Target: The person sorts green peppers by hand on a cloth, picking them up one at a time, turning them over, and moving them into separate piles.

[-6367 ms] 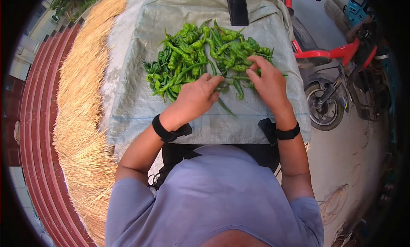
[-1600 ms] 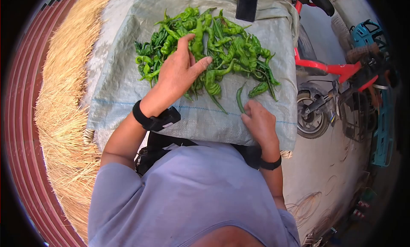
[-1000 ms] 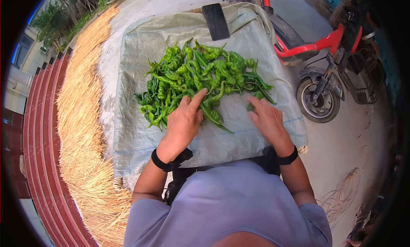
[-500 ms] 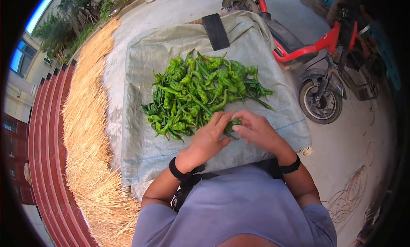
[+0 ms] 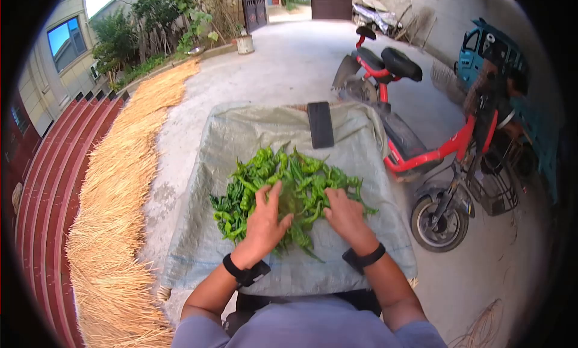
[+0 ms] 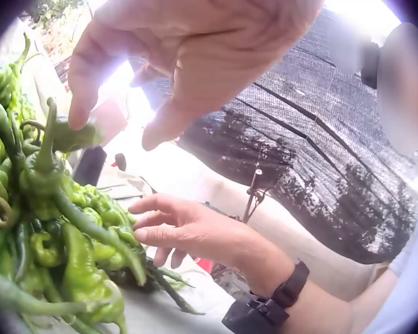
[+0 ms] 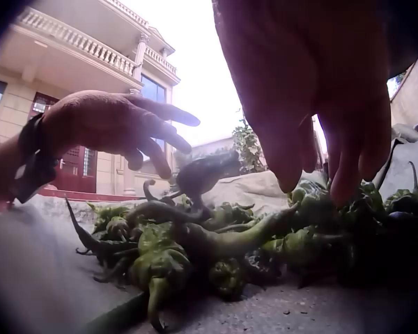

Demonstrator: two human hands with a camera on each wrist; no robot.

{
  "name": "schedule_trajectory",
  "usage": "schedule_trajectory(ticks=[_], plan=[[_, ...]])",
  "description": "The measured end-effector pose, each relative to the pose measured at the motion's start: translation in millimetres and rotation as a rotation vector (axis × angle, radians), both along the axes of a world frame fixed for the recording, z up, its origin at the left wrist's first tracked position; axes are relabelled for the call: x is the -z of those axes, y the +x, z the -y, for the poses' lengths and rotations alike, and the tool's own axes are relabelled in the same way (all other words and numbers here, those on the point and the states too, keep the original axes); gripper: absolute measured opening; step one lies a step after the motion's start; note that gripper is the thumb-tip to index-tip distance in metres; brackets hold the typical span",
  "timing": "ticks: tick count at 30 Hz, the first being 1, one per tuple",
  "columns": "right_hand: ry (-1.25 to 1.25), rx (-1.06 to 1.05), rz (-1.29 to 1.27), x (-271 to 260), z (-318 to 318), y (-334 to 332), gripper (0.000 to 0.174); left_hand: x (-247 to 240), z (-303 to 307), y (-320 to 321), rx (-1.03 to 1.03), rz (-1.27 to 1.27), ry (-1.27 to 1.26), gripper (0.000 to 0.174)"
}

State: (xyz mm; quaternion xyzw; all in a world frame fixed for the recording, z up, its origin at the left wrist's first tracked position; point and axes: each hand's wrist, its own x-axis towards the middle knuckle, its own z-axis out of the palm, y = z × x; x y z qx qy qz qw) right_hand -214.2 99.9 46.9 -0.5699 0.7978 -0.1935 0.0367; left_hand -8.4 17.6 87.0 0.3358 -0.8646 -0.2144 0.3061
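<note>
A heap of green peppers point(image 5: 313, 194) lies on a pale woven sack point(image 5: 223, 131) spread over a low table. My left hand point(image 5: 265, 224) is above the heap's near left side, thumb and fingers spread apart. Just beyond its fingertips, a single dark green pepper point(image 7: 202, 174) shows blurred above the others in the right wrist view, apart from the hand. My right hand point(image 5: 348, 218) reaches to the heap's right side; its fingers point down, tips right at the peppers in the right wrist view. Nothing shows inside either palm.
A black phone point(image 5: 320, 124) rests on the sack's far edge. To the right stands a red electric scooter point(image 5: 436, 155), with a blue vehicle point(image 5: 481, 53) behind it. Straw point(image 5: 120, 191) covers the ground on the left, beside red steps point(image 5: 66, 179).
Half a second ago both hands met at the heap's near edge round a small dark pepper. They have since parted and moved forward over the heap. The head view has tilted up.
</note>
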Motion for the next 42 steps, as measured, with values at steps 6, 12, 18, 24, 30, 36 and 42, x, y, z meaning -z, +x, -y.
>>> schedule_trajectory(ticks=[6,12,18,24,30,36,42], plan=[[-0.205,0.008,0.066,25,6,-5,0.039,-5,0,1,0.348,0.212,0.236,0.041],[-0.359,0.061,1.075,2,4,-13,0.026,-26,16,-8,0.373,0.127,0.351,0.054],[-0.5,-0.187,1.349,-27,6,11,0.026,-21,25,-37,0.174,-0.261,0.953,0.085],[-0.253,-0.32,1.307,-5,4,23,0.022,-22,53,-27,0.086,-0.246,0.892,0.067],[-0.287,-0.317,1.294,23,1,9,0.023,-43,101,-23,0.05,0.423,0.081,0.072],[-0.304,-0.316,0.986,42,-4,13,0.016,-27,122,-76,0.274,0.602,-0.108,0.075],[-0.344,-0.357,0.939,34,-10,18,0.014,20,153,-155,0.432,0.703,-0.134,0.077]])
